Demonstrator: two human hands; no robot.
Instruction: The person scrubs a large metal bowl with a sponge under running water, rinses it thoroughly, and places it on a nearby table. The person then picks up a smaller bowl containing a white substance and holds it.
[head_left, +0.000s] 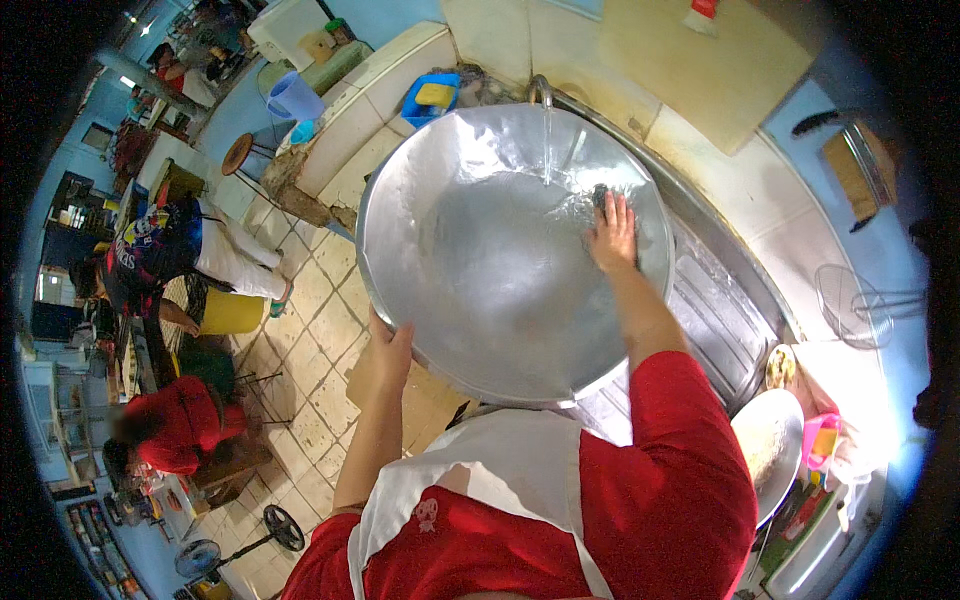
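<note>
A large, shallow round metal basin (502, 255) is tilted beneath a running tap (541, 91), and a thin stream of water (547, 146) falls into its far side. My left hand (391, 346) grips the basin's rim at the lower left, thumb over the edge. Against the inner wall on the right rests my right hand (615, 236), palm down with fingers extended. A small dark patch (600, 196) shows beside its fingertips; whether that is a scrubbing pad or a shadow, I cannot tell. The wall under my right palm is hidden.
Right of the basin runs a ribbed steel drainboard (709, 315), with a metal bowl (772, 450) beyond. A blue tray (430, 97) holds a yellow sponge (435, 94). A wire strainer (851, 304) hangs on the wall. Two people work at left, near a yellow bin (232, 311).
</note>
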